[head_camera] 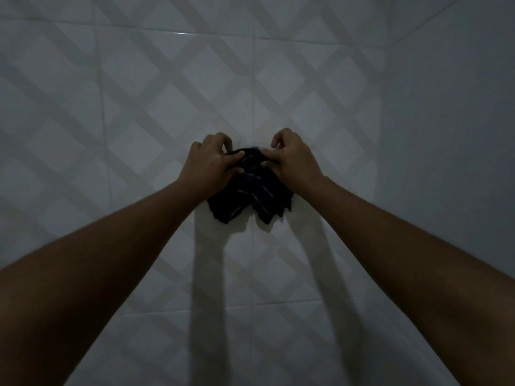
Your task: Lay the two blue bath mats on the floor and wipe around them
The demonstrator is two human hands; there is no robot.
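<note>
A small dark cloth [250, 196] with thin pale stripes hangs against a white tiled wall [139, 107], its top at a small grey hook [255, 147]. My left hand [214, 162] pinches the cloth's upper left edge. My right hand [292, 160] grips its upper right edge. Both arms reach straight forward. The cloth's lower ends hang loose and ragged below my hands. No blue bath mat is in view.
The tiled wall carries a diagonal lattice pattern and fills most of the view. A plain side wall [459, 135] meets it at a corner on the right. The light is dim, and my arms cast shadows down the tiles.
</note>
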